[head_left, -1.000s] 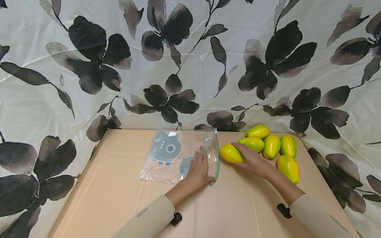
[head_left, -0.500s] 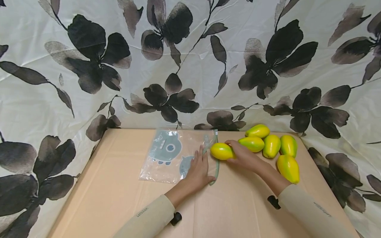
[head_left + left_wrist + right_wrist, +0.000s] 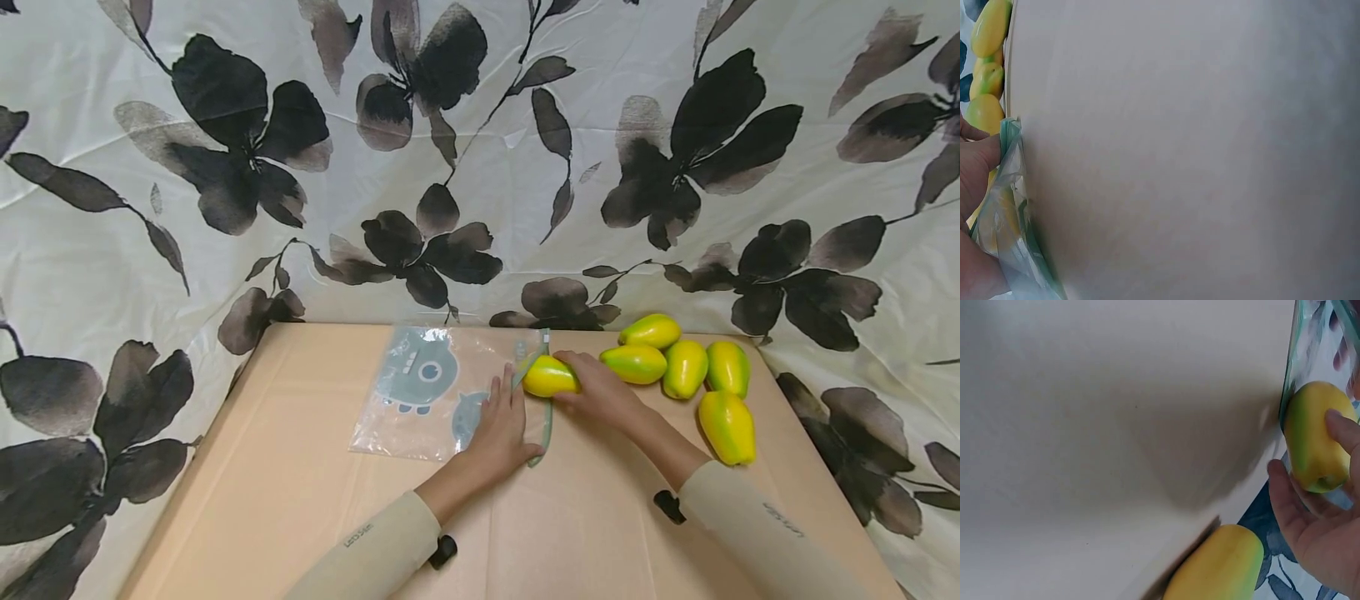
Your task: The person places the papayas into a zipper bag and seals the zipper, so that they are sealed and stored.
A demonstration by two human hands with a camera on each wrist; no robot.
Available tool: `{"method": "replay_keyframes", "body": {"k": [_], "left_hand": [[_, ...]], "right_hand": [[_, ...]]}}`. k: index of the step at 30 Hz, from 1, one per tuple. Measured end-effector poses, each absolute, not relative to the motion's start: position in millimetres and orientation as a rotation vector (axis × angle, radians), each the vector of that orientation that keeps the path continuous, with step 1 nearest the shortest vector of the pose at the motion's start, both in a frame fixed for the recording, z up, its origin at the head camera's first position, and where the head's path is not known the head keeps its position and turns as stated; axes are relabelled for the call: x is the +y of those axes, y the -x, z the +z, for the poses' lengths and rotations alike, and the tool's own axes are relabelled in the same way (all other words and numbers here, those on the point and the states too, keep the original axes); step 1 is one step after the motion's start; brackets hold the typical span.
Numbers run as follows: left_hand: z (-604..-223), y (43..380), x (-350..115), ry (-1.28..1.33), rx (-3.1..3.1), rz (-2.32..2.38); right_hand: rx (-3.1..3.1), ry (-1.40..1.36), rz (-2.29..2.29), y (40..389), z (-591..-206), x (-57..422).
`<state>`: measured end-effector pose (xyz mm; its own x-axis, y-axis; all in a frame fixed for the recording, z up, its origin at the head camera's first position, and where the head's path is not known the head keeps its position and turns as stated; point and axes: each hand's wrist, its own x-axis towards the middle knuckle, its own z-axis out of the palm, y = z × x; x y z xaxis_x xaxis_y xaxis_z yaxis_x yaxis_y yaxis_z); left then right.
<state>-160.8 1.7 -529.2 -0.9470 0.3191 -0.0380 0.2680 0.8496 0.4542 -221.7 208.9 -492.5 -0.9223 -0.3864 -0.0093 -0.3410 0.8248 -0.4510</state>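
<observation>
One yellow-green mango (image 3: 550,377) is held in your right hand (image 3: 596,392), the thumb on one side and the fingers curled round the other. It lies at the mouth of the clear zip bag (image 3: 417,375), across the mouth's lower edge and beneath the raised upper edge; how far it reaches inside cannot be told. Your left hand (image 3: 504,429) rests on the bag, its fingers extended and the thumb set apart from them. The thumb is beside the green strip (image 3: 548,425) that borders the mouth, and the fingertips are at the raised upper edge. In the left wrist view, the strip touches your thumb. The bag is flat and bears blue-grey cartoon figures. Five further mangoes (image 3: 685,369) are grouped beyond your right hand, several close together, one nearer you. All rest on a tan board (image 3: 300,517), behind which hangs a white cloth (image 3: 517,208) printed with dark flowers. Both your arms wear beige sleeves (image 3: 378,542), with a small black device (image 3: 445,552) at each cuff.
</observation>
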Motion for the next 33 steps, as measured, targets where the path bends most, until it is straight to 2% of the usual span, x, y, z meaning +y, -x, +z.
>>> {"method": "replay_keyframes", "body": {"k": [17, 33], "left_hand": [[-531.4, 160.4, 2.8, -0.503, 2.943, 0.662], [-528.8, 157.9, 3.6, -0.560, 3.012, 0.558]], "right_hand": [[2.872, 0.609, -0.706, 223.3, -500.2, 202.4], [2.922, 0.552, -0.966, 222.8, -507.4, 187.2]]}}
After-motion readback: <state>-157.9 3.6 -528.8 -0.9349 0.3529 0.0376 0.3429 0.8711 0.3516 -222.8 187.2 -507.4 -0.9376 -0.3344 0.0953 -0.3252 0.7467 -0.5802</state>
